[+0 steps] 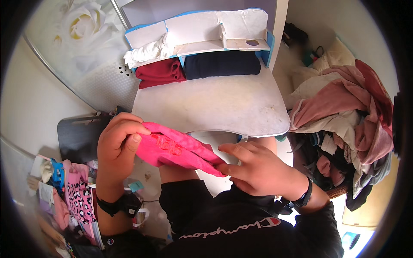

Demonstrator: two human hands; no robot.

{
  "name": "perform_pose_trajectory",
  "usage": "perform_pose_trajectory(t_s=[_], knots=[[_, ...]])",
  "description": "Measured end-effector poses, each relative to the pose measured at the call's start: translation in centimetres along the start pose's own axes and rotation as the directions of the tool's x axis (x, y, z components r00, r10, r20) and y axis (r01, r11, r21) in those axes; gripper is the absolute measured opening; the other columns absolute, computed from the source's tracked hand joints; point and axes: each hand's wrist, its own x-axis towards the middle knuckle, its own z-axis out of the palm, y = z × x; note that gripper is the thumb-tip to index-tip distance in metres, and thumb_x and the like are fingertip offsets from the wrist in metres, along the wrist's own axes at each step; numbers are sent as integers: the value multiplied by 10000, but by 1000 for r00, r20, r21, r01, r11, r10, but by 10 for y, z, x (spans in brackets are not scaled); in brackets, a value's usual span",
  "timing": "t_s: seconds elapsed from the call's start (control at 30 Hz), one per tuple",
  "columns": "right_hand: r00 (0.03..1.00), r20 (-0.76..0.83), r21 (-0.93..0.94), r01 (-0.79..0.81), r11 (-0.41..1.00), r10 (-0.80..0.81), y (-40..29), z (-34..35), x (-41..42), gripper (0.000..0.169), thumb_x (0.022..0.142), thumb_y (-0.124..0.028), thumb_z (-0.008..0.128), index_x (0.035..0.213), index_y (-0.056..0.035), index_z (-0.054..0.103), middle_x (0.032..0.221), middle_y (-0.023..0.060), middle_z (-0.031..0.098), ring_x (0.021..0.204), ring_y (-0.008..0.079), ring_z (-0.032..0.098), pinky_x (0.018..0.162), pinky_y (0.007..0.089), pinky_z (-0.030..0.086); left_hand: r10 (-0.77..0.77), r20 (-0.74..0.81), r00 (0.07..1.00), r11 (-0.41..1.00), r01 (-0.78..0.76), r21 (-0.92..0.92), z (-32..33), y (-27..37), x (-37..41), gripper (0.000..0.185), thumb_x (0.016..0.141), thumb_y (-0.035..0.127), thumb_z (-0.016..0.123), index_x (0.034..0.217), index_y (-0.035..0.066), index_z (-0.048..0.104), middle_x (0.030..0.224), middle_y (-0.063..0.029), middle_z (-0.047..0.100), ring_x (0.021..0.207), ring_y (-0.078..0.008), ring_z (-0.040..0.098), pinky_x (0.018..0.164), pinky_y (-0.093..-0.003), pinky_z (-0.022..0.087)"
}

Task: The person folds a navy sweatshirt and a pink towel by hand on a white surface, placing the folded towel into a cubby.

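Observation:
Bright pink folded cloth [180,150] with red raised lettering hangs in the air over my lap, near the desk's front edge. My left hand [121,145] pinches its left end between thumb and fingers. At its lower right end is my right hand [255,166], with the thumb touching the cloth and the index finger extended; whether it grips the cloth is hard to tell. Beyond lies the white desk [209,103], with a folded dark red cloth [161,72] and a folded navy cloth [222,64] under its shelf. A crumpled white cloth [151,51] rests on the shelf's left part.
A white shelf with blue edges [200,30] stands at the desk's back. To the right is a high heap of clothes and pink blankets [342,90]. At the left are a black chair or panel [80,138] and a pile of bags and papers, including a leopard-print pink item [79,200].

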Motion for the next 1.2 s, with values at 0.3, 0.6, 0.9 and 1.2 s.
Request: perform_pose_trajectory(t_s=[0.3, 0.6, 0.9, 1.2], knots=[[993, -94, -105, -86, 991, 76, 19, -11, 4, 121, 842, -80, 711, 909, -11, 636, 909, 146, 614, 851, 367, 630, 756, 442, 516, -12, 75, 997, 998, 16, -53, -11, -5, -9, 180, 991, 185, 632, 925, 19, 649, 985, -126, 648, 872, -219, 605, 811, -324, 475], [989, -128, 154, -59, 986, 79, 31, -67, 18, 165, 912, -109, 758, 886, 21, 660, 785, 165, 632, 750, 394, 635, 760, 436, 562, -36, 125, 992, 991, 52, -125, -15, -17, -14, 97, 906, 33, 655, 982, 0, 704, 993, -116, 668, 855, -208, 620, 782, -307, 488], [877, -408, 315, -125, 941, 253, 31, -58, 26, 304, 894, -31, 783, 1190, 11, 728, 1099, 161, 775, 948, 243, 766, 845, 333, 589, -249, -113, 962, 912, 193, -362, 9, -26, -24, 356, 936, -35, 660, 1289, -1, 638, 1066, -128, 704, 927, -181, 674, 835, -265, 516], [847, -378, 394, -219, 893, 374, 56, -45, 9, 74, 952, 30, 710, 1018, 30, 676, 906, 103, 728, 816, 153, 687, 762, 294, 552, 47, -133, 990, 990, -28, 136, 23, 2, -21, 327, 890, -14, 732, 1207, 19, 661, 1045, -172, 715, 903, -317, 721, 784, -364, 589]])
